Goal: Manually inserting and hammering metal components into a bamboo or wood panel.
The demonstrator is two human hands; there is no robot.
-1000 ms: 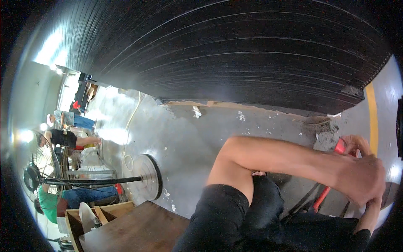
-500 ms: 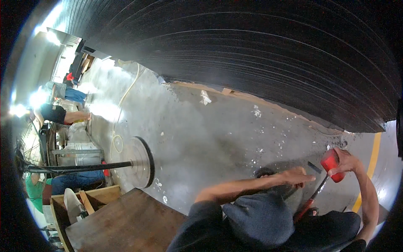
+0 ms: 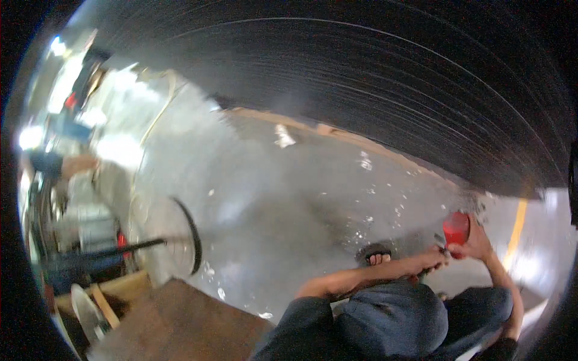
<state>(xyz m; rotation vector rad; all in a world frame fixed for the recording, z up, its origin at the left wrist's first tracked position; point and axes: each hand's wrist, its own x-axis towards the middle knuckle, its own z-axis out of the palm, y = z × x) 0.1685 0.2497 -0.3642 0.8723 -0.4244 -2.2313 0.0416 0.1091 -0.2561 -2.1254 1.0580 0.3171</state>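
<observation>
Lengthwise up-frame, red container point(image 3: 456, 231) clamped in right hand point(image 3: 477, 242), left hand point(image 3: 432, 258), hold unclear

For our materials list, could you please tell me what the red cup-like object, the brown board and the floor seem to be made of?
Red cup-like object in the right hand: perhaps smooth plastic, from its saturated colour, though blurred. Brown board: probably matte wood, given mottled browns. Floor: likely smooth concrete; grey, reflecting light.

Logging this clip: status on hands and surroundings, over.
Right hand gripping red cup-like object. Left hand close by, hold unclear. Black ribbed bulk beyond, apart from both hands.
</observation>
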